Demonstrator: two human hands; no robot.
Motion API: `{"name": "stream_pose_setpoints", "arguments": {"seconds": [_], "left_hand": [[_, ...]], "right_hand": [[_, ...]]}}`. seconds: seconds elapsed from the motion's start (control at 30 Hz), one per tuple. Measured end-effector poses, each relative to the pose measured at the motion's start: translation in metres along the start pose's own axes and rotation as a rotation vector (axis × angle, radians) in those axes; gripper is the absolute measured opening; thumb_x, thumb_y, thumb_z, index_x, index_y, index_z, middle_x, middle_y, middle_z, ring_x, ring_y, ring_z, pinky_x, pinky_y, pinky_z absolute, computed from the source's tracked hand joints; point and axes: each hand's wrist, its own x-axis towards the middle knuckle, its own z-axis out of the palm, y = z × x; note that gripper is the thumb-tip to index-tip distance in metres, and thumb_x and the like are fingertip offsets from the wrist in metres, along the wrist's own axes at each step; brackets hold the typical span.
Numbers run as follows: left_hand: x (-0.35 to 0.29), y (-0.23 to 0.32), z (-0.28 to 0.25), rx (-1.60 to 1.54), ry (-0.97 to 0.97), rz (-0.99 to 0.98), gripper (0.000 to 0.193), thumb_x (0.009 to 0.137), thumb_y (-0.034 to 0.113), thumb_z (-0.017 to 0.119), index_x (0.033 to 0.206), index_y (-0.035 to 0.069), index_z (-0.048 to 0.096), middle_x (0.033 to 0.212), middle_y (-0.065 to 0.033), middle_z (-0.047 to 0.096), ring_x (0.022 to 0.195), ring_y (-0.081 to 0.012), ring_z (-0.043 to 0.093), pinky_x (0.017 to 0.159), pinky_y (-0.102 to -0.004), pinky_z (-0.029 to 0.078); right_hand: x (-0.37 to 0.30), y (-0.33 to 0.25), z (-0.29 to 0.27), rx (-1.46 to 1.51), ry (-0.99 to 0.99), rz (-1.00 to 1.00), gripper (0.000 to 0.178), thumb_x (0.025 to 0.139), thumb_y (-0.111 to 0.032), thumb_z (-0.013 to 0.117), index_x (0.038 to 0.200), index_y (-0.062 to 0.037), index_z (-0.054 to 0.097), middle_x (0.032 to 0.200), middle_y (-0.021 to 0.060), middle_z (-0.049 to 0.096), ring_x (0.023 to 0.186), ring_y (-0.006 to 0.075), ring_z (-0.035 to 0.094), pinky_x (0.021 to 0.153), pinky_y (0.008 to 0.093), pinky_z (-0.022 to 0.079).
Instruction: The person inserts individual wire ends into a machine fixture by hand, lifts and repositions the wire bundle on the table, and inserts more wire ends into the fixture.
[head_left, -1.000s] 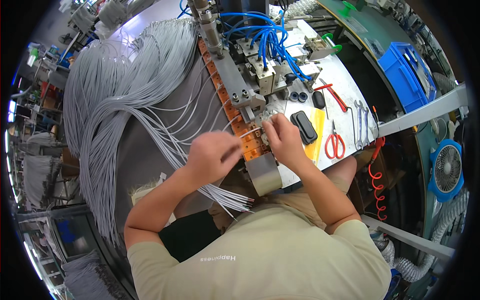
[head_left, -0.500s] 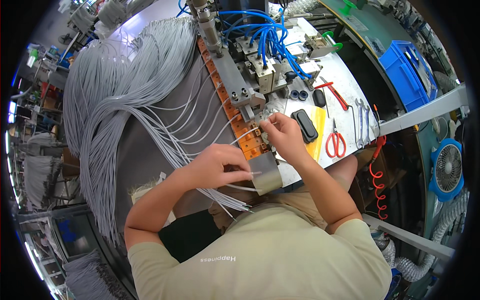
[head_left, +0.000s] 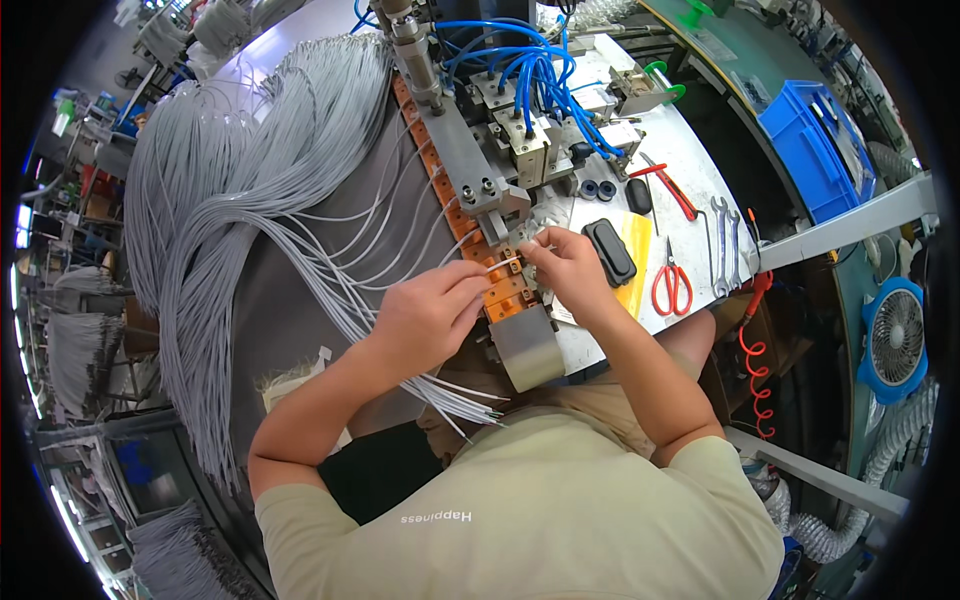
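My left hand (head_left: 425, 312) reaches over the orange fixture rail (head_left: 510, 300), thumb and forefinger pinched on a thin grey cable (head_left: 505, 263). The cable spans the short gap to my right hand (head_left: 568, 268). That hand is closed too, its fingertips pinched at the cable's end, which they hide. Both hands are just in front of the metal press head (head_left: 500, 208). A thick bundle of grey cables (head_left: 285, 235) spreads on the left, several strands running to the rail. Loose cable ends (head_left: 465, 405) lie below my left hand, near my lap.
To the right on the white bench lie a black oblong case (head_left: 609, 252), red-handled scissors (head_left: 671, 288), red-handled pliers (head_left: 680, 195) and wrenches (head_left: 727, 245). Blue air tubes (head_left: 540, 65) crown the machine. A blue bin (head_left: 815, 150) and fan (head_left: 893, 338) stand farther right.
My left hand has moved up and away from me, from beside the rail's near end to the cable on the rail. My right hand has stayed nearly still.
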Motion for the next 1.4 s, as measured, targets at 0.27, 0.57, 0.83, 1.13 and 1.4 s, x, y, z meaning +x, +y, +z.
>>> {"name": "stream_pose_setpoints", "arguments": {"seconds": [0.27,0.57,0.83,1.13,1.4], "left_hand": [[-0.003,0.01,-0.003,0.129,-0.117,-0.077,0.018,0.084,0.009,0.068,0.101,0.006,0.067,0.11,-0.0046,0.068,0.071,-0.0257,0.068,0.059,-0.0325,0.054],[-0.008,0.0,-0.004,-0.454,-0.106,-0.345,0.017,0.09,0.005,0.066,0.107,0.0,0.065,0.1,-0.0071,0.071,0.068,-0.014,0.066,0.061,-0.0254,0.053],[-0.005,0.004,-0.001,-0.768,-0.117,-0.55,0.014,0.094,0.009,0.065,0.104,-0.001,0.065,0.081,-0.0055,0.069,0.064,-0.0069,0.063,0.059,-0.0231,0.051],[-0.006,0.003,-0.004,-0.58,-0.141,-0.459,0.013,0.094,0.008,0.063,0.105,0.0,0.064,0.076,-0.0049,0.068,0.065,-0.0079,0.062,0.061,-0.0238,0.05],[-0.003,0.004,-0.012,-0.565,-0.221,-0.441,0.012,0.094,0.01,0.063,0.103,0.002,0.065,0.072,-0.0038,0.067,0.062,-0.0084,0.062,0.059,-0.0251,0.049]], "right_hand": [[0.002,0.023,0.0,-0.097,0.037,-0.104,0.018,0.099,-0.019,0.059,0.091,-0.0034,0.055,0.064,-0.0028,0.052,0.054,0.0038,0.044,0.049,0.0233,0.034],[-0.068,-0.025,0.014,-0.202,0.19,-0.348,0.012,0.097,-0.012,0.062,0.093,-0.0015,0.058,0.062,-0.0002,0.054,0.054,0.0065,0.047,0.05,0.0266,0.037],[-0.058,-0.015,0.027,-0.601,0.193,-0.923,0.016,0.086,-0.003,0.071,0.1,-0.001,0.064,0.064,0.0074,0.061,0.056,0.0199,0.052,0.054,0.0334,0.041],[-0.062,-0.015,0.031,-0.483,0.078,-0.656,0.014,0.089,-0.003,0.069,0.102,0.0001,0.065,0.062,0.0071,0.062,0.057,0.0147,0.056,0.053,0.0297,0.042],[-0.057,-0.019,0.025,-0.417,-0.101,-0.543,0.014,0.09,-0.003,0.068,0.099,-0.0001,0.059,0.072,0.0075,0.061,0.059,0.0154,0.056,0.053,0.0303,0.041]]}}
